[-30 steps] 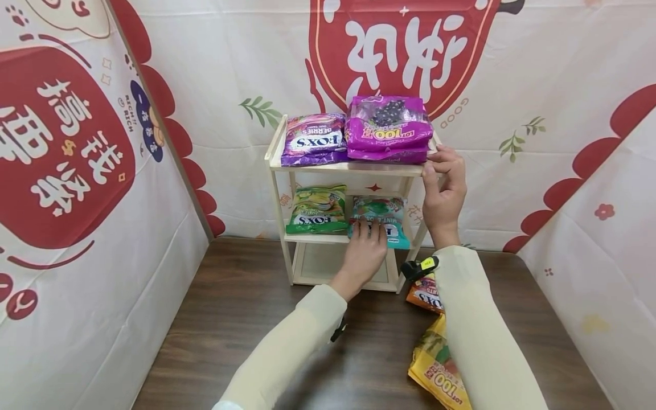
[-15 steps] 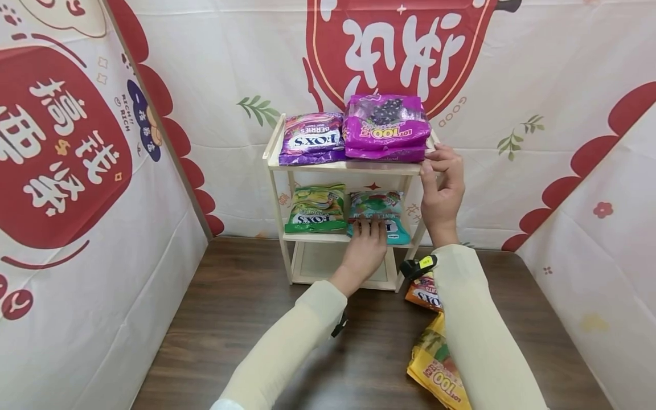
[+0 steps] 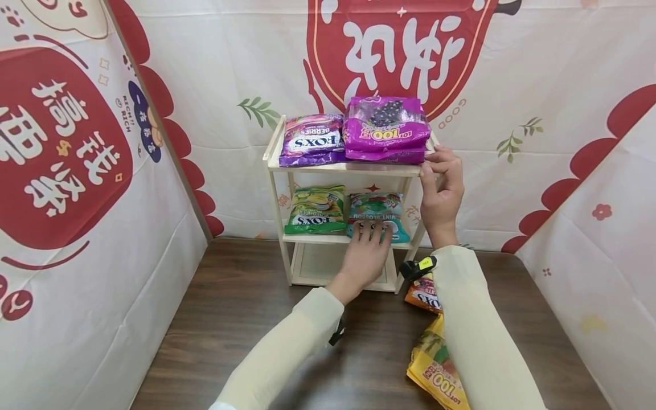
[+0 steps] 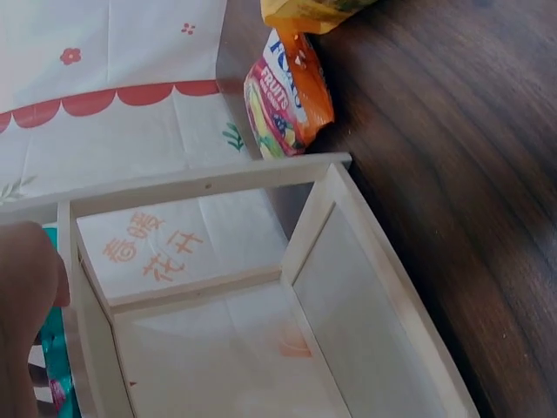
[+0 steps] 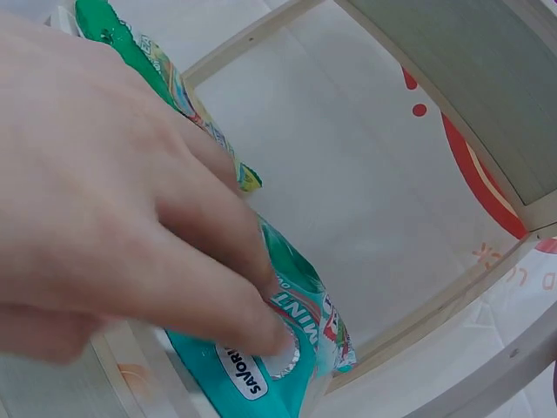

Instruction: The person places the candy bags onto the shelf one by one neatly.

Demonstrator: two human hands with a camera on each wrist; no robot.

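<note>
**Four bags on rack (image 3: 322,263), two on counter (image 3: 256,285)**

Looks partway along, judging by layout. Apparently done: purple bag (image 3: 314,139) and magenta bag (image 3: 386,128) side by side on top level; green bag (image 3: 318,209) on middle level, left of mint bag (image 3: 376,206). Maybe just finishing mint bag: resting left hand (image 3: 365,259) on its front, fingers fairly straight and spread, not wrapped round it. Pinching rack's upper right corner with right hand (image 3: 445,196). Seemingly left over: orange bag (image 3: 424,297) near rack's right foot, yellow bag (image 3: 438,367) farther forward, both partly hidden by right arm (image 3: 487,324).
</note>
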